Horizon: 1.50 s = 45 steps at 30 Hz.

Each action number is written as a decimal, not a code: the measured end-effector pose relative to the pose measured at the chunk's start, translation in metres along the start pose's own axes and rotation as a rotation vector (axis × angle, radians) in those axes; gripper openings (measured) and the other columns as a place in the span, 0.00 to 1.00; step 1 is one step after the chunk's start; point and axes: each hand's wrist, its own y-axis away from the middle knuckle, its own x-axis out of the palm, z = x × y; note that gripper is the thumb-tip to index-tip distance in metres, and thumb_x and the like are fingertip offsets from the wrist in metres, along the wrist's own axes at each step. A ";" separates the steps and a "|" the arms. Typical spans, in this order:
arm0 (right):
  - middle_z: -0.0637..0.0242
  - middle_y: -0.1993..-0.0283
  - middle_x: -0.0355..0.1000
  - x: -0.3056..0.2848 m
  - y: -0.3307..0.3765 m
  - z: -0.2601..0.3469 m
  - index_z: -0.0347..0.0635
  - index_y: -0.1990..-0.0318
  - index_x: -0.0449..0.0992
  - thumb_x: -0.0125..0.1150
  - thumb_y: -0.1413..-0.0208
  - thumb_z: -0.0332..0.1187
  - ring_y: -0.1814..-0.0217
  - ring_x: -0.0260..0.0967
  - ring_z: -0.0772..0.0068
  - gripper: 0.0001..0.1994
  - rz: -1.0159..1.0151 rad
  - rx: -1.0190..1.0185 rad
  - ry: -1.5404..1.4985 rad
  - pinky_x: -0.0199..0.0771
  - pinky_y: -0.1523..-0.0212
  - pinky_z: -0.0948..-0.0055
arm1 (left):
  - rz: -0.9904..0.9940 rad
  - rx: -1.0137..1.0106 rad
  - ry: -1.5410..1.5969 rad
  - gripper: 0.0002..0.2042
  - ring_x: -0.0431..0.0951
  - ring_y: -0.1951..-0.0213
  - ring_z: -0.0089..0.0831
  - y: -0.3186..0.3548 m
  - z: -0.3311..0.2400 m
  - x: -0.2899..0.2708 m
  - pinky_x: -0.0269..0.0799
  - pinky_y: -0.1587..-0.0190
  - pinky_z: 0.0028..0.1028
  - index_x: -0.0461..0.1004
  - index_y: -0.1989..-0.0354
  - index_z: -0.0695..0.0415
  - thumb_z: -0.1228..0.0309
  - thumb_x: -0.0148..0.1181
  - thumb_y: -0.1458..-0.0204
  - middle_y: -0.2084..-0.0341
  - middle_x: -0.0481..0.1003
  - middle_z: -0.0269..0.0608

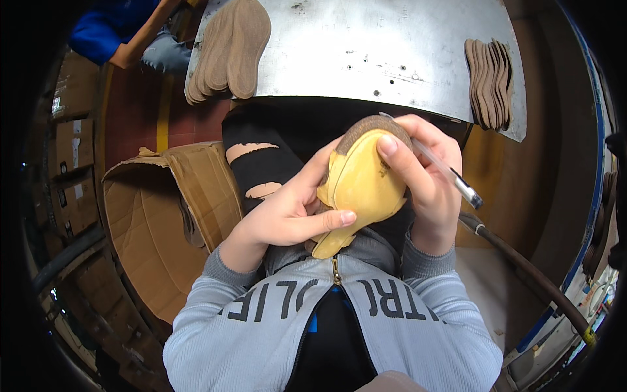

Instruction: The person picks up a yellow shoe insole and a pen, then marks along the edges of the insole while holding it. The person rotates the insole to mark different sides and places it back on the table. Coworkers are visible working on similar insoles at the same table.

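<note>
The yellow leather insole piece (362,186) sits between my two hands, held up over my lap in front of my chest, its brown fibre backing (375,124) showing along the far edge. My left hand (287,212) cups it from the left, thumb laid across its lower face and fingers curled behind, so that hand is closed around the piece. My right hand (424,176) closes on the right edge, forefinger pressing on the top of the yellow face, and it also carries a clear ballpoint pen (450,176) tucked between the fingers, tip pointing away to the right and down.

To do this well, I judge I should keep the left thumb flat so the leather does not buckle, and keep the pen tip clear of the yellow surface so it leaves no stray mark. Turning the piece with the left hand rather than the pen hand looks steadier.

Beyond my knees lies the metal worktable (392,52), with a fanned stack of brown insoles (228,49) at its left corner and another stack (490,81) at its right edge. An open cardboard box (170,222) stands at my left. Another person's blue sleeve (104,29) shows at the top left.
</note>
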 end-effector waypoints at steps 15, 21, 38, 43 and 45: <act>0.67 0.64 0.72 0.012 0.004 -0.062 0.34 0.54 0.69 0.45 0.37 0.40 0.67 0.71 0.82 0.16 0.114 0.421 -0.521 0.72 0.65 0.82 | -0.488 0.238 0.320 0.30 0.70 0.48 0.30 -0.023 -0.007 -0.030 0.69 0.47 0.29 0.45 0.38 0.59 0.82 0.52 0.48 0.49 0.66 0.46; 0.59 0.61 0.74 0.014 0.011 -0.046 0.29 0.51 0.66 0.50 0.40 0.33 0.60 0.73 0.78 0.16 0.184 0.382 -0.373 0.73 0.58 0.79 | -0.583 0.284 0.400 0.26 0.72 0.51 0.31 -0.025 -0.004 -0.036 0.72 0.50 0.31 0.49 0.41 0.58 0.82 0.51 0.47 0.52 0.67 0.46; 0.58 0.57 0.73 -0.004 -0.006 -0.023 0.30 0.51 0.66 0.59 0.45 0.39 0.56 0.70 0.76 0.21 0.116 -0.016 -0.246 0.67 0.53 0.76 | -0.143 0.304 0.044 0.39 0.61 0.41 0.30 0.002 0.014 -0.020 0.61 0.42 0.31 0.37 0.33 0.55 0.83 0.55 0.50 0.42 0.58 0.43; 0.64 0.61 0.73 0.004 -0.003 -0.005 0.34 0.54 0.69 0.60 0.46 0.31 0.59 0.69 0.80 0.15 0.118 -0.070 -0.125 0.67 0.56 0.81 | -0.014 0.258 -0.022 0.37 0.60 0.41 0.29 0.008 0.019 -0.014 0.59 0.42 0.30 0.41 0.34 0.56 0.81 0.56 0.50 0.42 0.57 0.42; 0.67 0.64 0.72 0.008 -0.002 -0.002 0.35 0.57 0.71 0.61 0.47 0.28 0.61 0.68 0.83 0.12 0.095 -0.055 -0.132 0.67 0.59 0.83 | 0.006 0.267 -0.084 0.36 0.60 0.41 0.28 0.009 0.018 -0.015 0.59 0.42 0.29 0.42 0.34 0.57 0.80 0.56 0.49 0.42 0.58 0.42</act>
